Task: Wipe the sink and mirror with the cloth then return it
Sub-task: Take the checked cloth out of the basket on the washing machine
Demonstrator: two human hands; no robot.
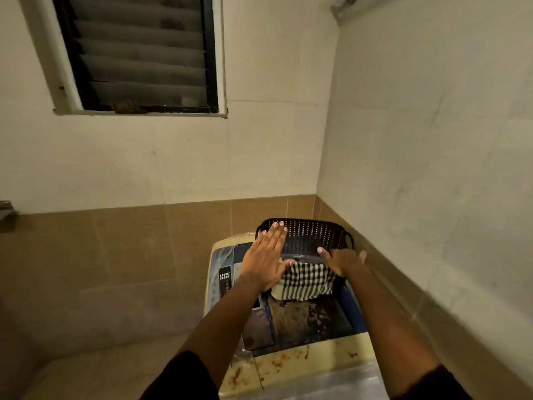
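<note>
A black-and-white checked cloth (305,281) lies folded over the front rim of a black perforated plastic basket (311,235). The basket stands on top of a stained top-loading washing machine (302,362) in the corner. My left hand (265,255) hovers flat with fingers spread over the basket's left side, its thumb near the cloth's upper left edge. My right hand (343,261) rests at the cloth's upper right corner with fingers apart, touching or just above it. Neither hand grips the cloth. No sink or mirror is in view.
The machine's control panel (225,280) sits left of the basket. Beige and brown tiled walls (144,255) close in behind and on the right. A louvred window (138,53) is high on the left wall. A metal fixture (7,212) juts from the left edge.
</note>
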